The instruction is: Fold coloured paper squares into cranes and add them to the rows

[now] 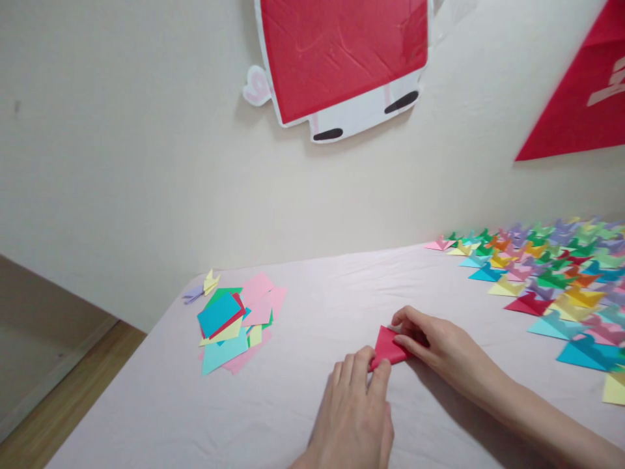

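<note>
A small red sheet of origami paper (388, 346), folded to a roughly triangular shape, lies on the cloth-covered table in front of me. My left hand (355, 400) comes from below, with fingertips and thumb closed on its lower left edge. On the other side, my right hand (430, 335) pinches the upper right edge between thumb and bent fingers. The part of the paper under the right fingertips is hidden.
Loose coloured paper sheets (222, 316) are piled at the left, with a few small folded pieces (209, 283) behind them. Rows of many folded paper figures (532, 303) cover the right side. A wall with a red-and-white cutout (346, 58) rises behind the table (312, 293).
</note>
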Available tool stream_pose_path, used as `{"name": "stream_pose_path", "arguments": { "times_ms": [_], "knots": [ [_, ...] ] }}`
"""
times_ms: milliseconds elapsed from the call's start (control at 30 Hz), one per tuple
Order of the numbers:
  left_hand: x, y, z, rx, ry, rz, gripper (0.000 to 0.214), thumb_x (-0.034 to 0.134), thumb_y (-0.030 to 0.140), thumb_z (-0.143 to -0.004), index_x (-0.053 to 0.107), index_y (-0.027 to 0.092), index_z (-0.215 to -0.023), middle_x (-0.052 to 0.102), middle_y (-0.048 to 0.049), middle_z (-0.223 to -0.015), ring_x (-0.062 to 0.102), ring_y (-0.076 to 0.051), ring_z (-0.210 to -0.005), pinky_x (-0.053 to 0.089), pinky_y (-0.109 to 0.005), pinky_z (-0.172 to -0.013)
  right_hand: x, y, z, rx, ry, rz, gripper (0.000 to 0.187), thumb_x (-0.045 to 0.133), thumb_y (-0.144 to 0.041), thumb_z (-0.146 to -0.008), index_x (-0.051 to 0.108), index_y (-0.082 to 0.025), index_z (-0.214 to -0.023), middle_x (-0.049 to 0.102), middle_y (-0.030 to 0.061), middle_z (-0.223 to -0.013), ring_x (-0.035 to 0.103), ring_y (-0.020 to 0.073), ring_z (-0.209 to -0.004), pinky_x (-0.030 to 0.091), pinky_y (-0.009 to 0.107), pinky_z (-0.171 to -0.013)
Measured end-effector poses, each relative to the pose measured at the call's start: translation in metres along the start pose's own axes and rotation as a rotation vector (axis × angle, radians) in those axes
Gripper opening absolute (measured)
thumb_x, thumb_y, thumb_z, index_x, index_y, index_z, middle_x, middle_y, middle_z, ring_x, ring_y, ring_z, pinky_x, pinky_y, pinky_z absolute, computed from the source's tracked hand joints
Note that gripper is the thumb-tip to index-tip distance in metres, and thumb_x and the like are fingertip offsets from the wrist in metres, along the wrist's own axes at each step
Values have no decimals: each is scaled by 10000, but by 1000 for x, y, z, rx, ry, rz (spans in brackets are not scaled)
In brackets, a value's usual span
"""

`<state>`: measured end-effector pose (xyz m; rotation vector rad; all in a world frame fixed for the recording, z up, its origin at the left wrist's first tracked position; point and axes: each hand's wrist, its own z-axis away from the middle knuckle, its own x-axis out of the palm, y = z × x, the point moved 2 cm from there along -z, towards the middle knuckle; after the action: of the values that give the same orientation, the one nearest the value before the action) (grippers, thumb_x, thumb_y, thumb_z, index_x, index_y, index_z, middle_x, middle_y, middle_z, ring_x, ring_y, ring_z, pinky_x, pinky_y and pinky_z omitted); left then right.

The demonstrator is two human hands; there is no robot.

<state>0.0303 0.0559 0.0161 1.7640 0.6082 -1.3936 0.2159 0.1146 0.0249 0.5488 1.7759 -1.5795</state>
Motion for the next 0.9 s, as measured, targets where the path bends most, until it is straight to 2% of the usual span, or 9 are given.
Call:
{"name": "stream_pose_path", "arguments": {
  "times_ms": [167, 567, 900],
  "knots": [
    [5, 0, -2, 20, -9, 4, 587, 521, 94, -812, 429, 143, -1390, 478, -159, -1410, 510, -320, -1142, 469, -491, -937, 4, 2, 2, -14, 23, 31, 119, 486, -317, -890, 585, -251, -892, 726, 20, -852, 664, 201, -749, 466, 307, -675],
    [4, -2, -6, 57, -3, -19, 508, 546, 282, -912, 466, 152, -1396, 522, -120, -1403, 524, -294, -1075, 464, -451, -881, 5, -1, 0, -58, 68, 74, 160, 482, -307, -879, 595, -254, -779, 706, 12, -766, 649, 197, -697, 461, 295, -633],
    [2, 0, -7, 46, -29, -27, 482, 542, 313, -924, 498, 138, -1371, 523, -95, -1417, 506, -293, -1066, 449, -443, -881, 6, -2, 0, -84, 64, 102, 178, 463, -296, -891, 587, -252, -770, 695, 11, -765, 646, 195, -703, 458, 297, -639]
  ]
}}
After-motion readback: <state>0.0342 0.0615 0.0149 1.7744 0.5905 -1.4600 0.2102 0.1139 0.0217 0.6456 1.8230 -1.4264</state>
